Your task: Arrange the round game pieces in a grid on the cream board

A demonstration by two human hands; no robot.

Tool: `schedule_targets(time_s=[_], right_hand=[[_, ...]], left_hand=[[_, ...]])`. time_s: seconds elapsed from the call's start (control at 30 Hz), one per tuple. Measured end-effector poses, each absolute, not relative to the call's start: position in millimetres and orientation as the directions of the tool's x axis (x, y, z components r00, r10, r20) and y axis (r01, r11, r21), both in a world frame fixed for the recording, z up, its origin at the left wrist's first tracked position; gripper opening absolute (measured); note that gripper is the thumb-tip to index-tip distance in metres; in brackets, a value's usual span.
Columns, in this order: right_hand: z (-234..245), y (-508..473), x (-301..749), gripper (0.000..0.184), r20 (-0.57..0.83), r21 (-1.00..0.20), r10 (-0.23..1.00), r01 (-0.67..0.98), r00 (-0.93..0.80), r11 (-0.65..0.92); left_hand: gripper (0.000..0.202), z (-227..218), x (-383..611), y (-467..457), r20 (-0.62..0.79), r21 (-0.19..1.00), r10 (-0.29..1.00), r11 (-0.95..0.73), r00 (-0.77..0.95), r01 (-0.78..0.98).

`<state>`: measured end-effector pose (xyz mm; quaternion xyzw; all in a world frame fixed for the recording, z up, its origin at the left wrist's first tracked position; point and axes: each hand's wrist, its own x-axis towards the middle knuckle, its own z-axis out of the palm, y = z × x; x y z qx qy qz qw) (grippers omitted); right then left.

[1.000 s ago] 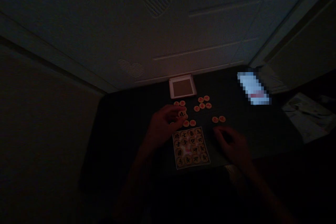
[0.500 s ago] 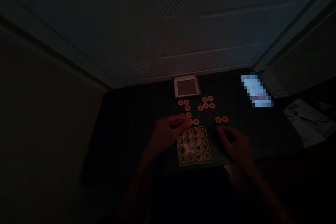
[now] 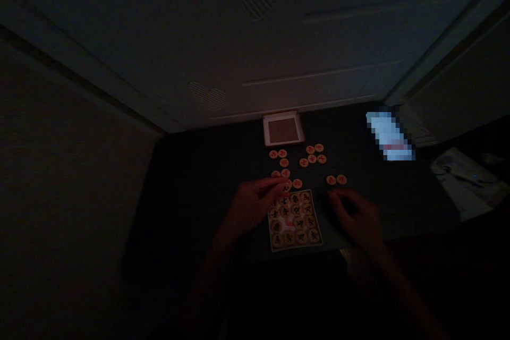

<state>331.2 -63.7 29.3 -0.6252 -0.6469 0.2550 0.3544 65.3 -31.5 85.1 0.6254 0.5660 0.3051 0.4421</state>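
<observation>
A shallow square box (image 3: 295,248) near the table's front edge holds rows of round Chinese chess pieces with black characters. Its pale bottom, with a red mark, shows through a gap among them. Over the box's far left corner, my left hand (image 3: 255,203) pinches a Chinese chess piece (image 3: 286,187) with a dark mark. My right hand (image 3: 358,218) rests right of the box, fingers curled closed, with no piece visible in it. Beyond that hand lie two red-marked pieces (image 3: 336,179). Several more red pieces (image 3: 312,159) lie behind the box, some partly hidden by my left fingers.
A box lid (image 3: 283,144) with a pale rim lies at the back of the dark table (image 3: 191,186), against a panelled door (image 3: 223,48). A bright, pixelated phone-like object (image 3: 392,138) is at the right. Farther right are pale papers or bags (image 3: 464,180). The room is dim.
My left fingers have tilted slightly, so the dark mark on the held piece now shows. My right hand stays almost still. The view has shifted a little.
</observation>
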Motion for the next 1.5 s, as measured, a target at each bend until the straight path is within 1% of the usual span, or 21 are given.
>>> schedule_targets(time_s=[0.1,0.3,0.47,0.6,1.03,1.2,1.3,1.4,1.5], right_hand=[[30.8,-63.3,330.2,0.025,0.150,-0.779,0.988,0.620,0.043,0.091],[35.0,-63.5,327.9,0.024,0.142,-0.793,0.989,0.603,0.040,0.090],[34.8,-63.5,328.5,0.024,0.125,-0.795,0.991,0.602,0.043,0.075],[34.8,-63.6,328.4,0.023,0.126,-0.800,0.991,0.595,0.035,0.081],[35.4,-62.9,327.0,0.021,0.169,-0.796,0.985,0.594,0.030,0.118],[33.9,-63.2,327.4,0.020,0.164,-0.797,0.986,0.593,0.036,0.111],[33.1,-62.9,327.7,0.020,0.165,-0.799,0.986,0.591,0.035,0.113],[32.8,-62.5,327.6,0.020,0.178,-0.804,0.983,0.582,0.033,0.126],[32.7,-62.3,327.4,0.020,0.191,-0.803,0.981,0.580,0.033,0.137]], left_hand=[[0.023,88.3,63.4,-37.6,-0.089,0.871,0.972,-0.029,0.216,0.490],[0.017,89.2,58.3,-51.7,-0.076,0.872,0.941,-0.098,0.331,0.479],[0.010,94.5,54.6,-58.6,-0.050,0.833,0.929,-0.164,0.367,0.528],[0.014,94.6,52.9,-61.9,-0.040,0.815,0.923,-0.191,0.383,0.547],[0.023,91.1,54.7,-65.8,-0.088,0.774,0.879,-0.236,0.469,0.588],[0.022,89.3,54.8,-66.6,-0.099,0.750,0.865,-0.260,0.493,0.608],[0.018,88.3,55.3,-67.1,-0.090,0.709,0.860,-0.298,0.501,0.639],[0.014,87.9,56.9,-67.7,-0.090,0.622,0.858,-0.349,0.506,0.701],[0.010,88.9,59.2,-68.3,-0.122,0.542,0.852,-0.373,0.510,0.753]])
